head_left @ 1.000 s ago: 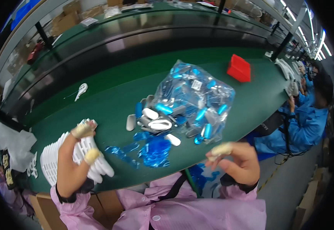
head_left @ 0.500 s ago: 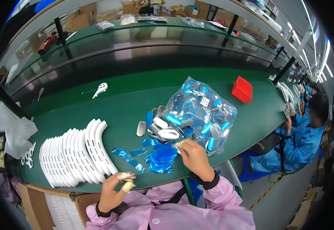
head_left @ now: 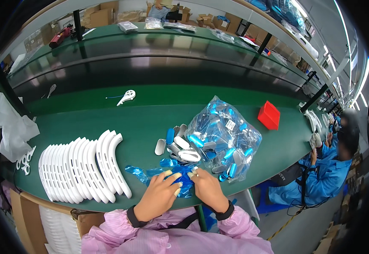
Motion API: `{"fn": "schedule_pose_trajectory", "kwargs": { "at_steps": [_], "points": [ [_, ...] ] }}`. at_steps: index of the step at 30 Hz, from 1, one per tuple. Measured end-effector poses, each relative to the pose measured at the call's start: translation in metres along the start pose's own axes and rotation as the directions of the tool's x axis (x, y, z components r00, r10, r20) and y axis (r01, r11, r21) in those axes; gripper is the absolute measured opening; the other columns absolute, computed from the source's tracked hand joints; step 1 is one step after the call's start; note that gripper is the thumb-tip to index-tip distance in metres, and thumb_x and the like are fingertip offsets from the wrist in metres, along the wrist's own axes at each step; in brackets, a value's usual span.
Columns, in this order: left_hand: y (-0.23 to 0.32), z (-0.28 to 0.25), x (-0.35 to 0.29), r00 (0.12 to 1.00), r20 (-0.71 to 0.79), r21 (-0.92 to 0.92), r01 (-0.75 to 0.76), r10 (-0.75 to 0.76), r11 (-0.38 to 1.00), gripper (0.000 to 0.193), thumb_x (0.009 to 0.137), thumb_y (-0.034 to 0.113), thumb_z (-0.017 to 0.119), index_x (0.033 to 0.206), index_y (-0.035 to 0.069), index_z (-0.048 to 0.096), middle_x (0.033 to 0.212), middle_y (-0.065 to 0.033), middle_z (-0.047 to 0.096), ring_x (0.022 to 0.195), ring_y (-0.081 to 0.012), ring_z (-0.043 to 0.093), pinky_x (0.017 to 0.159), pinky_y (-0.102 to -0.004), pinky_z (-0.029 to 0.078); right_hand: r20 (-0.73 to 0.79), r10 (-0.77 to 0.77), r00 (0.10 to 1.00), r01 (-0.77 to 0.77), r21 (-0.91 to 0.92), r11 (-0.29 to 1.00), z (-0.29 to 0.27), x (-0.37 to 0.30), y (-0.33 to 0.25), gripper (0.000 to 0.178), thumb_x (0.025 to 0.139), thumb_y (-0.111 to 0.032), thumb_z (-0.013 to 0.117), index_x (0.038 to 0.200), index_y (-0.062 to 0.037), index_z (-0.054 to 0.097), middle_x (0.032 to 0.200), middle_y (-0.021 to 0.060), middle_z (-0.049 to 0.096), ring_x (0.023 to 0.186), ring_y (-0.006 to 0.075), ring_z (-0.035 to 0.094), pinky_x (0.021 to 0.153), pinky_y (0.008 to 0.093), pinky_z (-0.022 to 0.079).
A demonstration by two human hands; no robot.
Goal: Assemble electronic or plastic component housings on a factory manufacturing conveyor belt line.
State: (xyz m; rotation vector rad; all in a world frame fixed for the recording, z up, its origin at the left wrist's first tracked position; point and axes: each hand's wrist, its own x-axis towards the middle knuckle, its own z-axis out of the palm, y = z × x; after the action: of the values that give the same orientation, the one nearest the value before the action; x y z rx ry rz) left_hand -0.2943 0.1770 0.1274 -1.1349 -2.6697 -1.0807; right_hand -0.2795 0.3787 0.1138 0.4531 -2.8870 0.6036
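My left hand (head_left: 159, 194), with pale finger covers on several fingertips, reaches over a pile of crumpled blue film (head_left: 185, 191). Its fingers are apart and bent, the tips resting on or just above the film. Close beside it, my right hand (head_left: 210, 190) is closed, thumb and forefinger pinched at the pile's right edge; what they hold is hidden. Just beyond the hands lies a heap of oval caps (head_left: 188, 155), some white or grey, some covered in blue. A clear plastic bag (head_left: 226, 135) full of similar caps lies to its right.
Curved white slotted parts (head_left: 76, 171) stand in a row at left. A red bin (head_left: 269, 115) sits at right. A small white part (head_left: 127, 97) lies farther back. A cardboard box (head_left: 57, 220) stands below the table edge. A co-worker in blue (head_left: 320, 169) sits at right.
My left hand has moved right and forward from the table's edge onto the blue film. The right hand has shifted slightly, and both hands are now close together. The view has tilted a little.
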Motion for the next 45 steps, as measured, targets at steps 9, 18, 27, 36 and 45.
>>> {"fn": "schedule_pose_trajectory", "kwargs": {
  "at_steps": [9,18,27,36,45],
  "points": [
    [-0.002,-0.004,-0.014,0.977,-0.157,-0.03,0.144,-0.147,0.989,0.018,0.081,0.011,0.065,0.097,0.005,0.066,0.123,-0.0136,0.056,0.112,-0.0334,0.05,0.095,-0.0415,0.037,-0.097,-0.02,0.995,0.028,0.086,0.996,-0.027,0.019,0.002,0.03,0.077,-0.005,0.063,0.107,-0.0025,0.065,0.099,0.0129,0.061,0.087,0.0313,0.061,0.073,0.038,0.051],
    [-0.01,-0.042,-0.047,0.869,-0.347,-0.258,0.274,-0.353,0.927,0.013,0.079,0.0,0.065,0.092,0.0,0.065,0.117,-0.0152,0.06,0.099,-0.028,0.06,0.086,-0.0341,0.046,0.175,-0.228,0.958,0.208,0.124,0.97,0.005,0.011,-0.017,0.059,0.068,-0.022,0.078,0.119,-0.0039,0.056,0.117,0.0131,0.053,0.106,0.0331,0.052,0.084,0.0403,0.047],
    [-0.011,-0.046,-0.06,0.847,-0.352,-0.335,0.283,-0.398,0.899,0.014,0.079,0.0,0.065,0.093,0.0,0.066,0.112,-0.0156,0.06,0.099,-0.0294,0.06,0.084,-0.0348,0.047,-0.115,-0.292,0.95,0.301,0.078,0.95,0.0,-0.014,-0.009,0.043,0.066,-0.006,0.074,0.106,-0.0069,0.058,0.104,0.0107,0.057,0.099,0.0278,0.057,0.082,0.0353,0.049],
    [-0.007,-0.042,-0.055,0.866,-0.351,-0.336,0.238,-0.356,0.911,0.015,0.078,-0.001,0.065,0.093,0.0,0.066,0.111,-0.0159,0.06,0.1,-0.0312,0.06,0.086,-0.0354,0.046,0.004,0.481,0.877,0.086,0.983,-0.165,-0.014,-0.025,0.033,0.038,0.087,-0.018,0.063,0.12,-0.0054,0.049,0.115,0.0096,0.057,0.106,0.0252,0.058,0.087,0.0425,0.05],
    [-0.009,-0.033,-0.045,0.863,-0.324,-0.379,0.256,-0.387,0.889,0.014,0.078,-0.002,0.063,0.091,-0.002,0.066,0.111,-0.0155,0.06,0.102,-0.0316,0.059,0.088,-0.0354,0.046,-0.115,0.515,0.85,0.335,0.872,-0.357,-0.039,-0.092,0.073,0.052,0.084,-0.036,0.067,0.123,-0.0097,0.047,0.115,0.0074,0.055,0.109,0.0268,0.055,0.091,0.0423,0.047]
  ]
}}
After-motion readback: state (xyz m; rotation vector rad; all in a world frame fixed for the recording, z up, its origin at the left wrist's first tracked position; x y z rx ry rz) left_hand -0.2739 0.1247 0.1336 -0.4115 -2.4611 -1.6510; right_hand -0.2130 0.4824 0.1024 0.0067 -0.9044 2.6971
